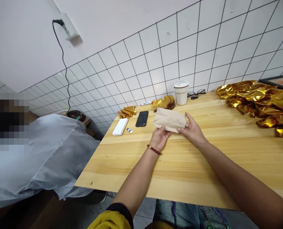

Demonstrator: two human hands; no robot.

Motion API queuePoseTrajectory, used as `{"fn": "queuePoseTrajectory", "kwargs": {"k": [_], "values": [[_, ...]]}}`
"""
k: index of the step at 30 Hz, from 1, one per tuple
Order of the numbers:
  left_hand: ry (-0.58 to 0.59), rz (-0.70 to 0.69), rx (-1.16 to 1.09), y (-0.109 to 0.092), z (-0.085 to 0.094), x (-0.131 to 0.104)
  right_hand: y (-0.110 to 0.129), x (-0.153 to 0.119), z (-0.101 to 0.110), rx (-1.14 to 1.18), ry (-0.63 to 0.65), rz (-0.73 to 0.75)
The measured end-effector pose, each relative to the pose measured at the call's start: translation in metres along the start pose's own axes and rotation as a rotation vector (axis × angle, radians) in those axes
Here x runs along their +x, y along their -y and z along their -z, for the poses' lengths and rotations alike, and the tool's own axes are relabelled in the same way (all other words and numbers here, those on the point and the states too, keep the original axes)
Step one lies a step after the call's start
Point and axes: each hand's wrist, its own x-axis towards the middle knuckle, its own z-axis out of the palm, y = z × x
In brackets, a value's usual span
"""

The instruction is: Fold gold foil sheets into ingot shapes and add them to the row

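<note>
Gripping the brown paper [169,118] between both hands, right over the middle of the wooden table [179,171]! Pinching the near left edge with the left hand [160,137], just above a dark red bead bracelet [154,149]; clamping the right end with the right hand [191,129], thumb at the near corner, a little apart from the left. Creased across the face, this paper; too close to call on contact with the tabletop. Over to the left of it: a black phone [141,118], a small blue-and-white item [129,130] and a white case [120,127]. Along the tiled wall: gold strips [127,112], a marker [146,103], a folded gold foil bundle [164,103], a lidded white cup [181,93] and black glasses [196,94]. Gleaming away at the far right, a long gold foil heap [258,101]. Seated off to the left, a person in grey [58,149].
</note>
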Motion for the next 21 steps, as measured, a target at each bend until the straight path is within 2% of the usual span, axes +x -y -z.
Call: {"fn": "queuePoseTrajectory", "kwargs": {"k": [3, 6, 8, 11, 13, 18, 21], "values": [[-0.056, 0.013, -0.011, 0.000, -0.001, 0.000, 0.002, -0.002, -0.002, 0.009, 0.056, -0.020], [-0.104, -0.027, -0.013, 0.001, 0.000, 0.003, 0.005, -0.003, -0.002, 0.028, 0.026, -0.070], [-0.112, -0.037, 0.001, 0.001, 0.001, 0.004, 0.008, -0.003, -0.002, 0.033, 0.012, -0.101], [-0.093, -0.040, 0.015, 0.002, 0.003, 0.004, 0.012, -0.003, -0.002, 0.033, 0.081, -0.114], [-0.041, -0.030, -0.008, 0.001, 0.004, 0.001, 0.013, -0.003, -0.002, 0.040, 0.098, -0.112], [0.225, 0.015, -0.090, -0.009, 0.006, -0.007, 0.010, -0.001, 0.004, 0.064, -0.033, -0.163], [0.266, 0.015, -0.049, -0.010, 0.004, -0.008, 0.009, 0.000, 0.005, 0.061, -0.055, -0.207]]}}
